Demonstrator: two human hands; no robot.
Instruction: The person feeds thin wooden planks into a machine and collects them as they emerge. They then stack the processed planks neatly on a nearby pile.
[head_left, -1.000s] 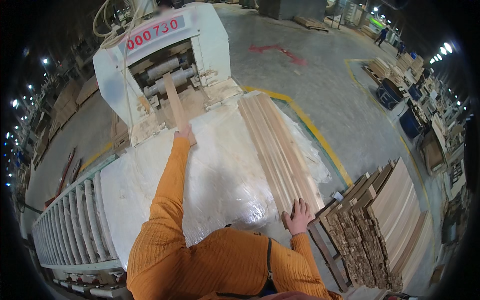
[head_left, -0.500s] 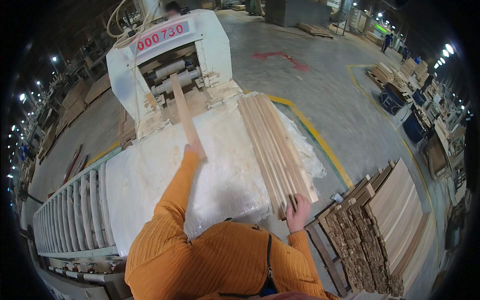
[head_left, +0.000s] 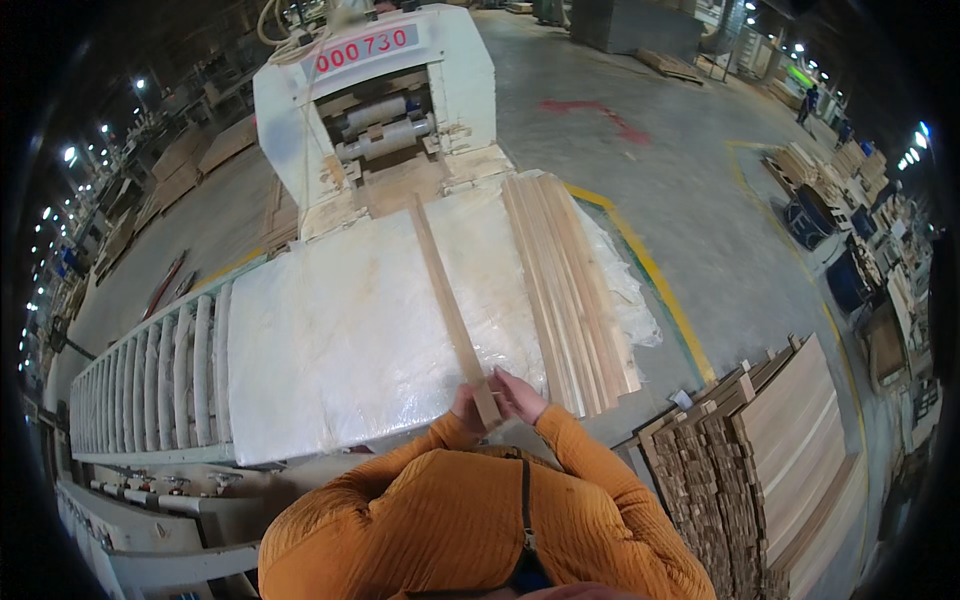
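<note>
While left hand grips it, wooden strip, long, narrow, light brown

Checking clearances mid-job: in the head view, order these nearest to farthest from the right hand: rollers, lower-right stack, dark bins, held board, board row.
1. Held board: at the right hand, on its left.
2. Board row: just right, on the plastic sheet.
3. Stack: lower right.
4. Rollers: ahead-left, inside the machine.
5. Dark bins: far right, across the floor.

Yellow floor line, probably blue bins
</note>
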